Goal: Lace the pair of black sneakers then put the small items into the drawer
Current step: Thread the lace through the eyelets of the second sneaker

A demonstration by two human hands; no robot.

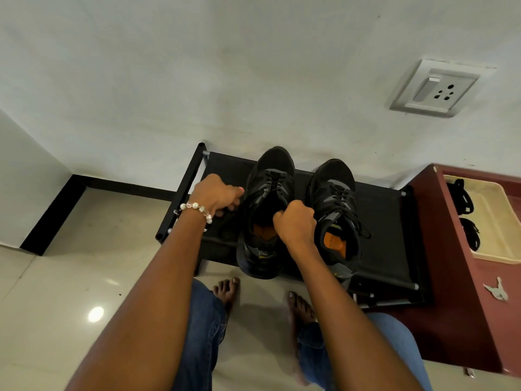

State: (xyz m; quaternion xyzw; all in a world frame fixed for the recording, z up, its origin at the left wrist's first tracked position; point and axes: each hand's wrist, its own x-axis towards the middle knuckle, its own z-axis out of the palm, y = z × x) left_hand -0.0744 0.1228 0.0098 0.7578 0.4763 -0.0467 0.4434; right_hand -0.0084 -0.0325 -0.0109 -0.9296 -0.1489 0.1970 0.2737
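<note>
Two black sneakers sit side by side on a low black rack (389,221) by the wall. The right hand (296,221) is curled tight over the inner edge of the left sneaker (267,193), at its opening. The right sneaker (335,198) sits just past that hand's right side, laced, with its ends hanging loose. The left hand (217,196), with a bead bracelet (197,210) on its wrist, is curled at the left sneaker's outer side; what it pinches is too dark to tell. Further right of the right hand is a red cabinet (462,277) with an open drawer (490,252) holding black hair ties (465,196). Keys (497,290) lie on the cabinet top.
</note>
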